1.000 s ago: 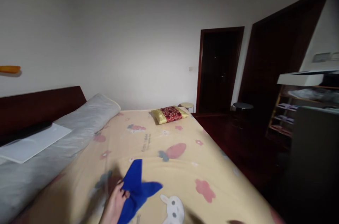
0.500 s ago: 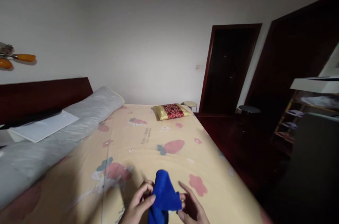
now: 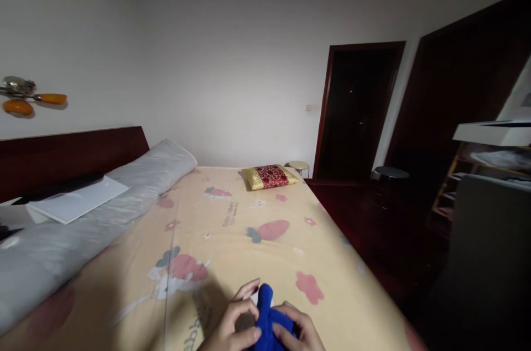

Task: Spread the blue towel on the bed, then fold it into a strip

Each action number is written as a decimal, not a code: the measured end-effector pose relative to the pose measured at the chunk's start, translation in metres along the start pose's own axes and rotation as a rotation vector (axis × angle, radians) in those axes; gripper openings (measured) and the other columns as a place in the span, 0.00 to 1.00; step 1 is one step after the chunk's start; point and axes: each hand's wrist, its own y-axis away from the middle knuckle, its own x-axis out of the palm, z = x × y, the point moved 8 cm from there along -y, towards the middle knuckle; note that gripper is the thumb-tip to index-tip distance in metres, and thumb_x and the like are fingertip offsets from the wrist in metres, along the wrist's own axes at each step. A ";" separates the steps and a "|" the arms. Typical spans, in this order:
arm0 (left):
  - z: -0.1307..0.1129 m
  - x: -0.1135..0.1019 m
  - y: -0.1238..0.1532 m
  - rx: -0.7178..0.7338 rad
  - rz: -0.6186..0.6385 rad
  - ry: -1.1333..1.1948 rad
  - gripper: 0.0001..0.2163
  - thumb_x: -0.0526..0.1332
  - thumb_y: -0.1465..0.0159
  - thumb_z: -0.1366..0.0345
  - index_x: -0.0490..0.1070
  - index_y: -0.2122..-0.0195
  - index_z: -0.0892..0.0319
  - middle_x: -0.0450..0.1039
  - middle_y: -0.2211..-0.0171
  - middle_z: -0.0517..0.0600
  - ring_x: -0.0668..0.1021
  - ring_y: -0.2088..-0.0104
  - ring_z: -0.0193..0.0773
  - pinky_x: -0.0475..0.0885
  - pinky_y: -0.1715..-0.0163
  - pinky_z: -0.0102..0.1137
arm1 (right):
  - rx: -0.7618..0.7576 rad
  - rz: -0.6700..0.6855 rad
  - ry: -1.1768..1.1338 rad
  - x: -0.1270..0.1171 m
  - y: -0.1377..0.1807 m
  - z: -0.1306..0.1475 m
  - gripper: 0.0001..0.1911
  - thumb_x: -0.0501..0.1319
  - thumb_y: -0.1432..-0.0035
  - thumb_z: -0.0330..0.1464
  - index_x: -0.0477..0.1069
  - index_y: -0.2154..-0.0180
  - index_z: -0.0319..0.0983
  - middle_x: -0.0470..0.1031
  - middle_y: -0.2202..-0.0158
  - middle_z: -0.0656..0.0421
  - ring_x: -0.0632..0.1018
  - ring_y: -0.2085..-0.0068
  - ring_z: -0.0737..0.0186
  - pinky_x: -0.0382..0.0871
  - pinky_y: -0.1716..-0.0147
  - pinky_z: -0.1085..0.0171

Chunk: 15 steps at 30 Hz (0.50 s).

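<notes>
A small bright blue cloth [image 3: 267,324] sits bunched between both my hands at the bottom edge of the view, just above the yellow patterned bed sheet [image 3: 232,229]. My left hand [image 3: 232,326] pinches its left side with thumb and fingers. My right hand [image 3: 299,331] grips its right side, fingers curled over the fabric. The lower part of the cloth and both wrists are cut off by the frame.
A long grey bolster [image 3: 103,213] with a white flat board [image 3: 77,203] on it lies along the dark headboard at left. A red and gold cushion [image 3: 269,177] rests at the bed's far end. Two round stools, a dark doorway [image 3: 359,108] and shelves stand at right.
The cloth was held by my left hand alone, then both hands closed on it. It has been gathered into a smaller bunch and sits lower in the view.
</notes>
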 end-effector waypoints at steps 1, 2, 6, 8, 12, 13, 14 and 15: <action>-0.002 -0.001 0.002 -0.011 0.005 0.023 0.13 0.65 0.43 0.51 0.71 0.63 0.53 0.56 0.36 0.55 0.57 0.34 0.52 0.44 0.35 0.47 | -0.036 0.009 0.016 -0.001 0.000 0.015 0.20 0.63 0.48 0.51 0.78 0.62 0.43 0.77 0.65 0.55 0.77 0.61 0.52 0.70 0.58 0.57; -0.004 -0.002 0.004 -0.024 0.014 0.040 0.13 0.65 0.44 0.51 0.71 0.64 0.53 0.61 0.39 0.55 0.59 0.36 0.51 0.46 0.36 0.47 | -0.065 -0.004 0.025 -0.005 0.001 0.028 0.19 0.62 0.46 0.50 0.79 0.62 0.44 0.77 0.65 0.55 0.77 0.61 0.53 0.69 0.59 0.58; -0.012 0.002 0.003 -0.071 0.076 0.134 0.16 0.67 0.46 0.50 0.69 0.67 0.55 0.68 0.66 0.48 0.72 0.60 0.40 0.65 0.57 0.35 | -0.143 -0.133 0.038 -0.026 0.003 0.056 0.17 0.63 0.46 0.49 0.79 0.61 0.47 0.77 0.65 0.56 0.77 0.60 0.54 0.69 0.58 0.59; -0.013 0.001 -0.001 -0.078 0.048 0.192 0.19 0.69 0.48 0.50 0.66 0.64 0.55 0.65 0.68 0.44 0.69 0.68 0.32 0.62 0.66 0.30 | -0.166 -0.186 0.039 -0.036 0.005 0.060 0.16 0.63 0.47 0.48 0.79 0.61 0.47 0.78 0.65 0.56 0.77 0.60 0.54 0.69 0.58 0.59; 0.001 0.008 -0.002 -0.160 0.064 0.184 0.30 0.70 0.50 0.50 0.62 0.50 0.52 0.68 0.64 0.45 0.68 0.69 0.31 0.60 0.68 0.30 | -0.182 -0.315 0.006 -0.055 0.009 0.063 0.17 0.64 0.48 0.48 0.79 0.61 0.46 0.79 0.61 0.54 0.77 0.55 0.51 0.71 0.56 0.59; 0.006 0.012 -0.001 -0.188 0.107 0.148 0.31 0.70 0.50 0.50 0.62 0.48 0.52 0.69 0.64 0.45 0.68 0.68 0.32 0.61 0.66 0.31 | -0.178 -0.344 0.000 -0.058 0.009 0.064 0.18 0.64 0.48 0.48 0.80 0.61 0.45 0.79 0.59 0.53 0.76 0.53 0.50 0.72 0.55 0.59; 0.010 0.017 0.002 -0.206 0.154 0.099 0.31 0.70 0.50 0.49 0.64 0.48 0.53 0.69 0.65 0.45 0.69 0.67 0.34 0.62 0.64 0.32 | -0.170 -0.363 -0.007 -0.060 0.010 0.064 0.18 0.65 0.49 0.48 0.80 0.61 0.44 0.79 0.58 0.52 0.76 0.53 0.50 0.72 0.55 0.59; 0.014 0.021 0.004 -0.212 0.190 0.043 0.28 0.68 0.49 0.49 0.67 0.50 0.54 0.70 0.65 0.46 0.70 0.65 0.35 0.63 0.62 0.33 | -0.161 -0.373 -0.017 -0.061 0.010 0.064 0.19 0.65 0.50 0.48 0.80 0.61 0.44 0.79 0.57 0.51 0.76 0.53 0.49 0.73 0.56 0.59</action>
